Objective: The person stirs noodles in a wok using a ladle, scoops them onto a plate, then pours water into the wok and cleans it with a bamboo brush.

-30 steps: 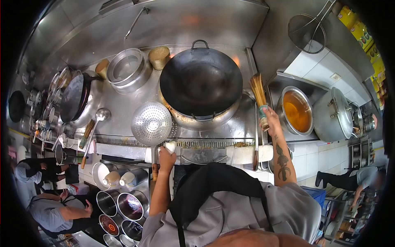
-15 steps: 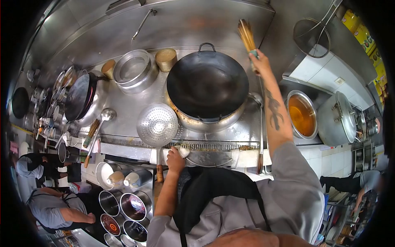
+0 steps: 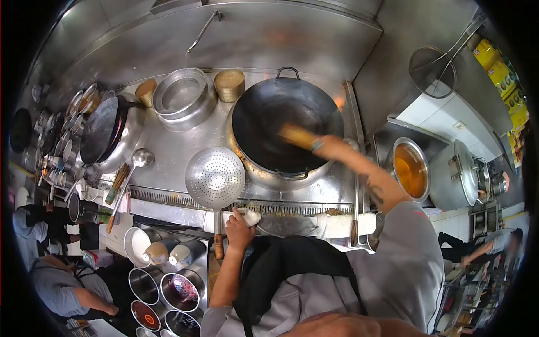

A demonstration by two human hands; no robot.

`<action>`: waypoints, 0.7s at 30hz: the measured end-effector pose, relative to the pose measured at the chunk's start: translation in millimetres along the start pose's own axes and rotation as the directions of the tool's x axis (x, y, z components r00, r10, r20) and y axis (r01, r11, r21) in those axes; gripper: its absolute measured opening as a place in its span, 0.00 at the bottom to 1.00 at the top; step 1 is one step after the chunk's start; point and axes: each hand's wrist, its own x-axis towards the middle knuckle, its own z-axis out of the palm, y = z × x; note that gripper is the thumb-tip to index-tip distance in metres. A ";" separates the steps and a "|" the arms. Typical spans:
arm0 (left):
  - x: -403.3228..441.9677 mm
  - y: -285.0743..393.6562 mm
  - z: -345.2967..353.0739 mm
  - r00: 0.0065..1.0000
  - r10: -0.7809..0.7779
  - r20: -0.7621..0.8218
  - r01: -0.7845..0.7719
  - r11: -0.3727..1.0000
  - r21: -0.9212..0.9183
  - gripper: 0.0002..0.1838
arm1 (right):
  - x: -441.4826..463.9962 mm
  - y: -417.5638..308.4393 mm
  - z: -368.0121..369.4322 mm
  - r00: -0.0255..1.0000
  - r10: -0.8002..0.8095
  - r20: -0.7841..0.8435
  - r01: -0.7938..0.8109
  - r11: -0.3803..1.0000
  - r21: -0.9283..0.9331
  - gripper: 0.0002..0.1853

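My right hand [image 3: 333, 148] grips the handle end of a bamboo brush [image 3: 298, 136], whose bristles are over the inside of a large black wok [image 3: 269, 118]; both are blurred by motion. The wok sits on the steel stove, its two loop handles at the back and front. My left hand [image 3: 240, 229] is closed on a white cloth [image 3: 249, 216] at the stove's front edge. Just left of that hand lies a perforated ladle [image 3: 215, 177] with a wooden handle pointing toward me.
A water spout [image 3: 203, 31] hangs above a strainer pot [image 3: 179, 94]. Orange liquid fills a metal bowl [image 3: 410, 169] beside a lidded pot [image 3: 453, 174]. A long-handled ladle [image 3: 143, 158] lies left. Sauce pots [image 3: 181, 291] stand lower left; people stand at both sides.
My right hand first rose with the brush toward the back wall, then came down and left over the wok. My left hand stays by the cloth at the front edge.
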 end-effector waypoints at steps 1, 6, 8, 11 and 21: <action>-1.6 -0.5 -4.9 1.000 0.006 -0.016 -0.007 1.000 -0.015 0.56 | -0.8 25.5 -32.4 0.971 0.211 -0.112 -0.224 0.966 -0.130 0.20; -7.6 -3.8 -27.6 1.000 0.021 -0.014 -0.022 0.999 -0.041 0.56 | 9.4 97.1 -122.8 0.666 0.430 -0.609 -0.236 0.896 0.375 0.27; -3.6 0.1 -28.6 0.999 0.035 -0.038 -0.036 0.999 -0.035 0.55 | 41.5 94.5 -117.2 0.584 0.416 -0.697 -0.119 0.893 0.434 0.30; -8.5 2.6 -22.2 1.000 0.030 0.000 -0.030 0.999 -0.045 0.54 | 92.9 60.4 -82.8 0.640 0.389 -0.663 0.012 0.858 0.514 0.33; -11.0 -30.6 15.6 0.992 0.123 0.042 -0.100 0.929 -0.355 0.49 | -2.4 -114.1 1.3 0.949 -0.161 0.270 0.015 0.882 0.471 0.24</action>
